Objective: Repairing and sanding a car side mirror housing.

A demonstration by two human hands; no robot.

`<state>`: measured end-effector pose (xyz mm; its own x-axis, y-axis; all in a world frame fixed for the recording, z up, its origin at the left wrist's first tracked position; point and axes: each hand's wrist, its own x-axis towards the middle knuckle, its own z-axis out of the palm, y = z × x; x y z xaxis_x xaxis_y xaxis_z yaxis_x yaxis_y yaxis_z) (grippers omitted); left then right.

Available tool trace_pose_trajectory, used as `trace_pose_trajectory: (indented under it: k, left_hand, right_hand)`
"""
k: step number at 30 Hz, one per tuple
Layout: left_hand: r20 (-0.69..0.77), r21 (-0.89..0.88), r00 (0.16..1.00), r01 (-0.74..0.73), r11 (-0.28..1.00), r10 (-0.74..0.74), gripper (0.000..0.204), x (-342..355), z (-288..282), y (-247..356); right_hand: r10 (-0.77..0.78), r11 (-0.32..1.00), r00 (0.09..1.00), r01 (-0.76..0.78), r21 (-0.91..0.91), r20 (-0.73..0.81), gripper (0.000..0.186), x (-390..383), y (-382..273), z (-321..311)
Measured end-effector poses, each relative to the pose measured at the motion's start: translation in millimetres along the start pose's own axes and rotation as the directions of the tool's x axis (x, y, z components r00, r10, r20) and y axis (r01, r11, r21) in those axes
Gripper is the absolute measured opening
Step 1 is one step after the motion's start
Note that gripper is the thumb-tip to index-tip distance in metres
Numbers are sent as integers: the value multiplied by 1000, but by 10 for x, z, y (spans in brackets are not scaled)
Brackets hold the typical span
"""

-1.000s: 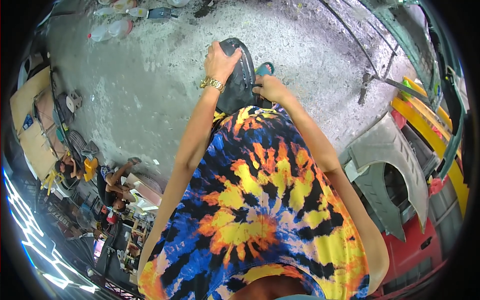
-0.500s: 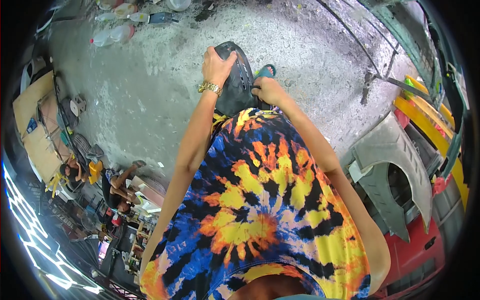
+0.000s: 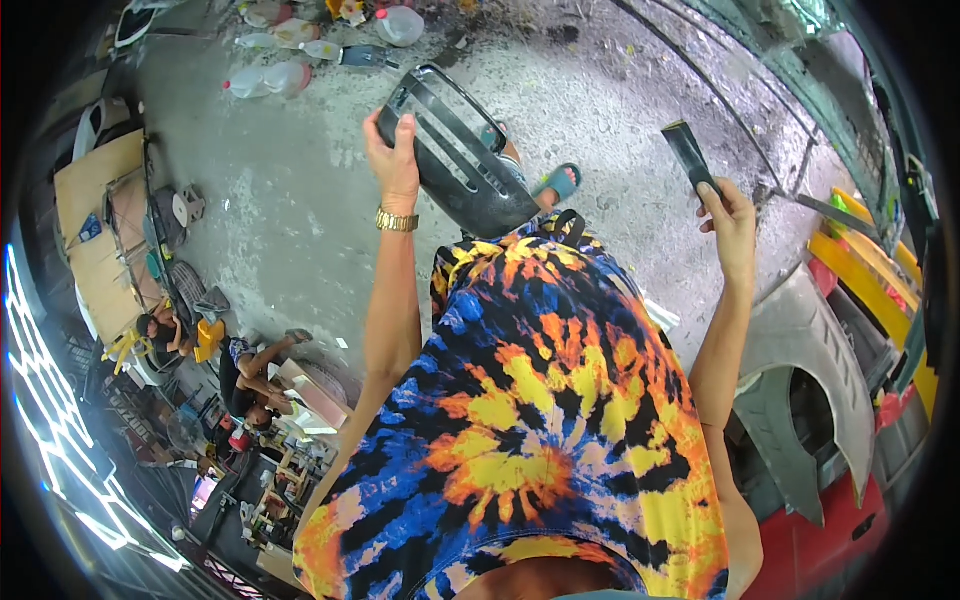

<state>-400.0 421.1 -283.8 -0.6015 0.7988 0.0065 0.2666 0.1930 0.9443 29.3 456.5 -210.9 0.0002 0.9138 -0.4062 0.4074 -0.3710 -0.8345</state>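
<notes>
A glossy black car side-mirror housing point(image 3: 462, 182) with long openings hangs in front of me, tilted. My left hand point(image 3: 396, 165), with a gold watch at its wrist, is closed on the housing's left end, thumb on its face. Well off to the right, my right hand point(image 3: 730, 215) is raised and pinches the lower end of a dark flat strip point(image 3: 686, 152). This strip looks folded, with a thin yellowish line along it; I cannot tell its material. The housing and the strip are apart.
Plastic bottles point(image 3: 268, 80) lie on the concrete floor point(image 3: 290, 190) at the far left. Grey car fenders point(image 3: 815, 340), yellow panels point(image 3: 860, 275) and a red door point(image 3: 820, 535) stand at the right. Two people point(image 3: 255, 375) sit at the left near cardboard point(image 3: 100, 220).
My right hand has left the housing and swung out to the right, where the dark strip now shows in it. My left hand has shifted left with the housing, which has turned, exposing its openings.
</notes>
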Motion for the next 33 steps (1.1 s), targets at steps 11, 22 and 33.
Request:
trace_pose_trajectory:
  k: [11,22,33]
  left_hand:
    - [-183,-71,901,-410,909,392,50,-81,-368,1175]
    - [323,49,432,-896,441,842,41,-949,-936,2366]
    - [-49,325,-314,-903,-282,948,53,-1035,-476,2330]
  right_hand:
    - [-71,891,944,-86,446,323,20,-74,-2,670]
    - [-166,882,948,19,472,272,29,80,-199,832]
    - [-203,867,913,1,498,353,29,235,-358,977]
